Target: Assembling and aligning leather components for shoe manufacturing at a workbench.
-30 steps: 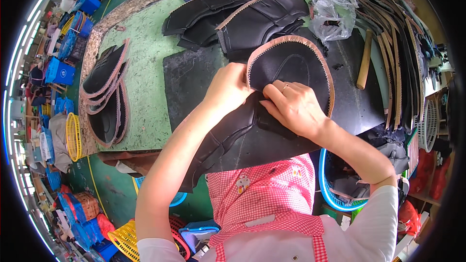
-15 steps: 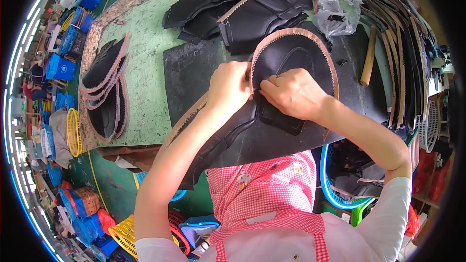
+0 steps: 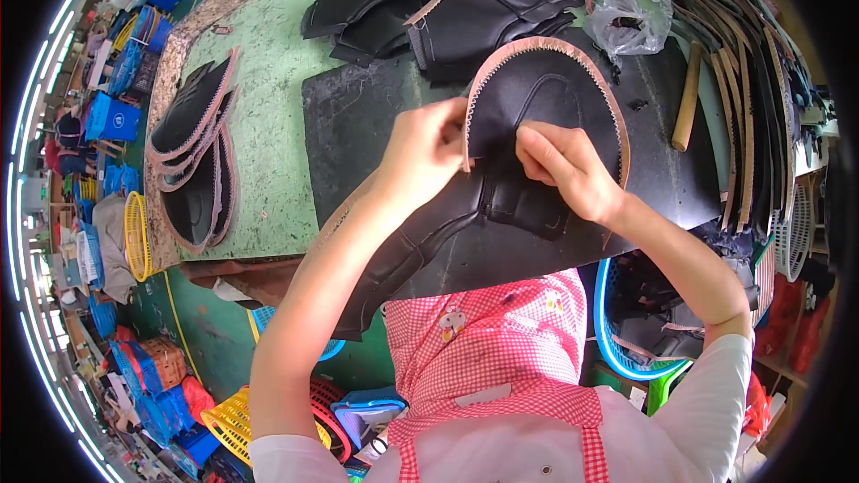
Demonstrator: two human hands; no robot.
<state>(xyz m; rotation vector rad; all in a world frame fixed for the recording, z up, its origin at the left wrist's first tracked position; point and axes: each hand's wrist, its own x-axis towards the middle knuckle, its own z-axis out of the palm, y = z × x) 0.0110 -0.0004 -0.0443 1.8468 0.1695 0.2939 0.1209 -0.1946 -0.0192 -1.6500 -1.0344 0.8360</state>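
A black shoe upper (image 3: pixel 546 98) with a tan, zigzag-stitched edge lies in front of me, its rounded toe pointing away and its side part reaching toward the near left. My left hand (image 3: pixel 422 154) pinches its left rim; the fingertips are partly hidden behind the edge. Over the middle of the same upper, my right hand (image 3: pixel 565 168) is closed, thumb pressed against the curled fingers. Whatever is between those fingers, if anything, is too small to make out. Under the upper lies a dark mat (image 3: pixel 349 116).
More black uppers (image 3: pixel 492 13) lie at the back of the green table (image 3: pixel 268 125). A small stack of toe pieces (image 3: pixel 192 161) is at left. On the right are a wooden stick (image 3: pixel 687 98), a clear plastic bag (image 3: pixel 631 13) and stacked strips (image 3: pixel 752 98). A blue-rimmed basket (image 3: pixel 608 331) stands below.
My right hand has drawn slightly right from the rim and turned, thumb now uppermost. The left hand remains at the rim, its fingers shifted a little.
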